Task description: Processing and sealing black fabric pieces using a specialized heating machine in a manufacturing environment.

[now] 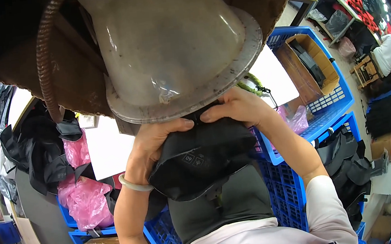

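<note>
A black pouch-like piece of sheet material (199, 157), with small pale printed marks on its face, hangs in front of my body. My left hand (154, 138) is closed on its upper left edge, the thumb pressed on top. On the upper right edge my right hand (237, 107) grips the same piece, its thumb pointing toward the left thumb with a small gap between. Just above both hands is a large cloudy, cone-shaped machine cover (173, 52) with a wide rim. That rim hides the far edge of the piece and some of my fingers.
White work surfaces (107, 149) lie on both sides. Blue plastic crates (333, 106) stand right and left, one holding a cardboard box (290, 65). Pink plastic bags (84, 202) and black pieces (39, 149) are heaped at left. A ribbed hose (45, 57) hangs beside the cover.
</note>
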Motion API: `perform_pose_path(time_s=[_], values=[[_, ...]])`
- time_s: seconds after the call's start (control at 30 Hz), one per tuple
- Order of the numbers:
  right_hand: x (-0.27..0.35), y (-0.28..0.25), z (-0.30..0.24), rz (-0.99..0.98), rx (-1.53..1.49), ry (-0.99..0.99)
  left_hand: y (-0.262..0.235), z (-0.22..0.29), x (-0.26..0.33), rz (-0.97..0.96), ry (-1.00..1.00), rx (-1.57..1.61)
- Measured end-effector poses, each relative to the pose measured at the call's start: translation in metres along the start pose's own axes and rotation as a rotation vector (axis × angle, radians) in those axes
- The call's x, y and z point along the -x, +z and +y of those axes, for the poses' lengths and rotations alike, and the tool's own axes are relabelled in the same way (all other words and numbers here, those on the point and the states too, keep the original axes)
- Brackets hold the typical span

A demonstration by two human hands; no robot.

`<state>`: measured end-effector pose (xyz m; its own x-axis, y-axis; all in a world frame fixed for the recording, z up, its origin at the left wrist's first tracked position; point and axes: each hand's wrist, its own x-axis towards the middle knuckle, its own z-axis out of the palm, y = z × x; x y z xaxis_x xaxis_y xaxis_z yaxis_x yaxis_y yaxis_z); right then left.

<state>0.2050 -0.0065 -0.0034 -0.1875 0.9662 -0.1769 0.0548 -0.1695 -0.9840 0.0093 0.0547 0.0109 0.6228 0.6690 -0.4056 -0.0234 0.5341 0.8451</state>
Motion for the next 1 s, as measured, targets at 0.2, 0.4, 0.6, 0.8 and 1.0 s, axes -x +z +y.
perform_pose_path(time_s=[0.2,0.4,0.6,0.8,1.0], values=[[-0.002,0.005,-0.033,0.029,-0.094,-0.020,-0.015,-0.007,-0.012,0.030,0.064,0.183],[0.000,0.002,-0.036,0.038,-0.278,-0.010,-0.014,-0.010,-0.016,0.008,0.072,0.253],[-0.001,-0.003,-0.030,0.035,-0.150,-0.035,-0.008,-0.010,-0.012,0.038,0.075,0.252],[-0.008,-0.003,-0.023,0.121,-0.182,-0.030,-0.010,-0.009,-0.021,0.062,0.056,0.263],[-0.009,0.000,-0.013,0.108,-0.221,-0.061,0.002,-0.003,-0.008,0.074,0.136,0.206]])
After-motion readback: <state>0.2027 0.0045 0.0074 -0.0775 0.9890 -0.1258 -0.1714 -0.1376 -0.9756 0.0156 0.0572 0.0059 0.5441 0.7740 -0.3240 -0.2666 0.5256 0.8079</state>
